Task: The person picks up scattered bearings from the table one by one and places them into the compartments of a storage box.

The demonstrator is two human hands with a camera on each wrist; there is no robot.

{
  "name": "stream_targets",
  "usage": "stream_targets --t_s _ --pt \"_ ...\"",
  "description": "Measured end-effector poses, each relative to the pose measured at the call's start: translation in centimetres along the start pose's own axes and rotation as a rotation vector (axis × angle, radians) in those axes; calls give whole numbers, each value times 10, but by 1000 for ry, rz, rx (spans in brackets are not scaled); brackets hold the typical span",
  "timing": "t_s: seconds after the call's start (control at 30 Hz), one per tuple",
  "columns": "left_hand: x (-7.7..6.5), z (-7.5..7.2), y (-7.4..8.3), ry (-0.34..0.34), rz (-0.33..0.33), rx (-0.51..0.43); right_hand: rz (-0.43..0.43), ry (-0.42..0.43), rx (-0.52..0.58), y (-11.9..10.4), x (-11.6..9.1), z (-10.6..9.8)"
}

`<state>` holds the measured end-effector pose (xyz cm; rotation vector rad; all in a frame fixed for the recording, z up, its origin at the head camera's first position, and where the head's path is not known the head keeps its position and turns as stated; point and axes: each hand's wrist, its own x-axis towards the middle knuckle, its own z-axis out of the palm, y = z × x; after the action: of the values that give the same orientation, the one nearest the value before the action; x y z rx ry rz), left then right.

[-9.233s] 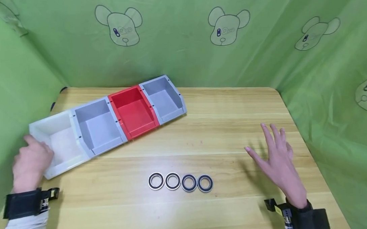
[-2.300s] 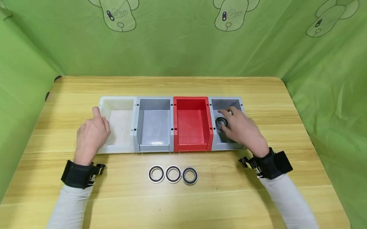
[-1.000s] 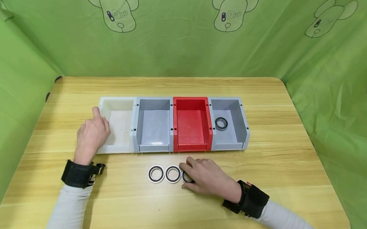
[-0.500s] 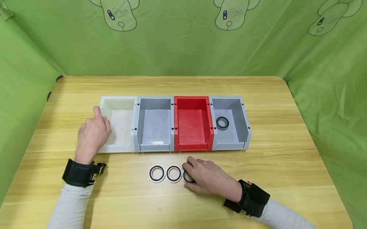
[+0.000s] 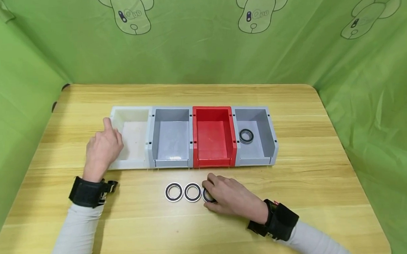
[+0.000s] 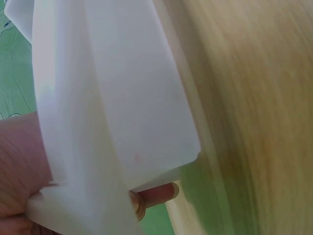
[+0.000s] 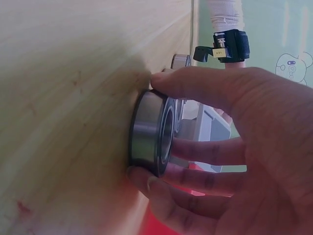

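My left hand (image 5: 103, 149) grips the left wall of the white bin (image 5: 129, 164), the first in a joined row. In the left wrist view, fingertips (image 6: 164, 193) show past the edge of that wall. My right hand (image 5: 233, 197) pinches a ball bearing (image 7: 146, 127) on the table, thumb on one side and fingers on the other; in the head view the hand partly covers it. Two more bearings lie left of it, a nearer one (image 5: 186, 192) and a farther one (image 5: 167, 192). Another bearing (image 5: 246, 142) lies in the right grey bin (image 5: 259, 153).
Between the white and right grey bins are another grey bin (image 5: 172, 141) and a red bin (image 5: 211, 142). The row stands just behind the bearings on the wooden table (image 5: 136, 229). Green printed cloth (image 5: 192, 48) hangs behind and beside the table.
The bin row has moved right and been straightened. A bearing went into the right grey bin by my right hand, which came back to the rightmost bearing. Over the last second, both hands keep still.
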<state>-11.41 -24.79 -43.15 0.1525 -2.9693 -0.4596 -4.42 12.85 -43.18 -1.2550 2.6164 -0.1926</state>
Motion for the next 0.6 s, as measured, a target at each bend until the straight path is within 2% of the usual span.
stream_targets --t_s 0.33,0.6 --pt "0 0 0 -9 -1 -2 -4 -18 -9 0 0 -2" --pt "0 -1 0 -22 -7 5 -13 10 -26 1 -4 -12"
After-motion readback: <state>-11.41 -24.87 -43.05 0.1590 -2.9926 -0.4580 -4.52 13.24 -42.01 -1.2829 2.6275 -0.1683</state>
